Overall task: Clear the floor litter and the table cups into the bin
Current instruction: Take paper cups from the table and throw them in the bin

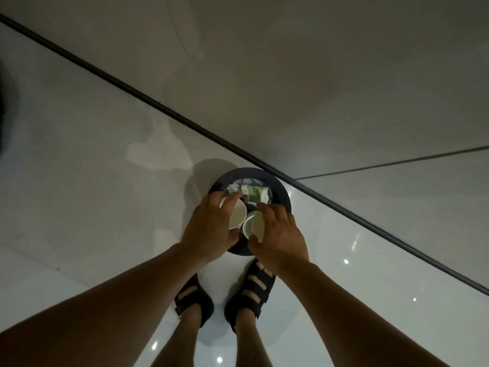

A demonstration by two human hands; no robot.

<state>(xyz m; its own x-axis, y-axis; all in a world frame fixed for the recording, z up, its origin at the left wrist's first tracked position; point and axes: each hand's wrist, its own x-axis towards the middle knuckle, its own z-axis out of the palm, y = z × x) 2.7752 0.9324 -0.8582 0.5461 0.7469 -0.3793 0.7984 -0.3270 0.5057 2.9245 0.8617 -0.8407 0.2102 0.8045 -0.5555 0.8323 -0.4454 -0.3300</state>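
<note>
Left hand (209,223) and right hand (281,235) are holding paper cups over the black bin (281,192).
Nearest, black strap sandals (195,301) are standing on the glossy floor (79,207). The left hand's fingers are curling round one white cup (237,216), the right hand's round another cup (254,225), both just above the bin's mouth. Inside, a green packet (254,193) and crumpled paper (234,188) are lying.
</note>
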